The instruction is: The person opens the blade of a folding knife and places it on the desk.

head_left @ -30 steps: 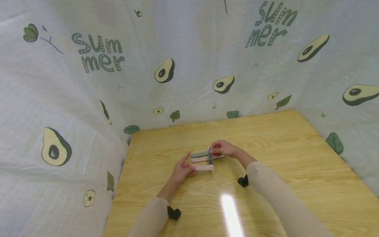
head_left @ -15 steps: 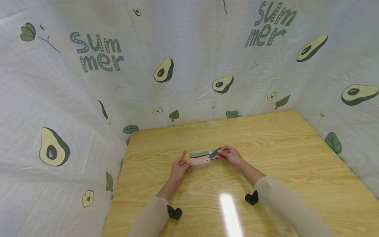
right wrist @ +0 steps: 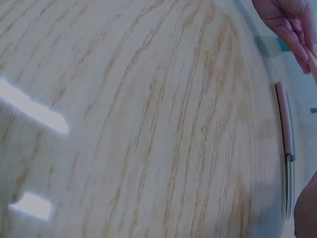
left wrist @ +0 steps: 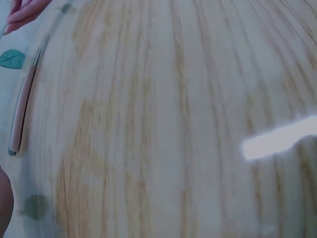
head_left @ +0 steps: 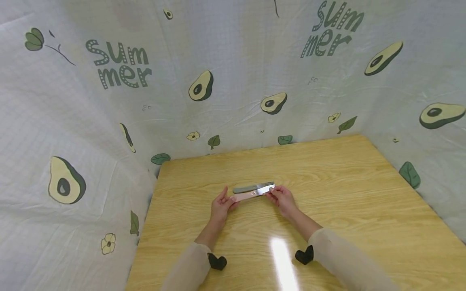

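Note:
Between my two hands stretches a pink-handled folding knife [head_left: 243, 196], its shiny blade nearly in line with the handle. My left hand [head_left: 219, 208] pinches the handle's left end, index finger pointing up. At the other end, my right hand [head_left: 285, 201] pinches the blade near its tip. Just behind, a green-handled folding knife [head_left: 244, 189] lies unfolded on the table. Another pink-handled folding knife [right wrist: 284, 119] lies along it in the right wrist view; the held knife covers it in the head view. Part of the held handle [right wrist: 313, 63] shows at that view's right edge.
The wooden table [head_left: 327, 169] carries a bright light reflection [head_left: 284, 258] near the front. A white cloth [head_left: 236, 48] printed with avocados and leaves hangs behind and at both sides. Black heart-shaped pieces [head_left: 304, 255] show at both sleeve cuffs.
The held knife's blade has swung from upright at a right angle to the handle out to the right, nearly straight. My right hand has moved right and slightly down with it.

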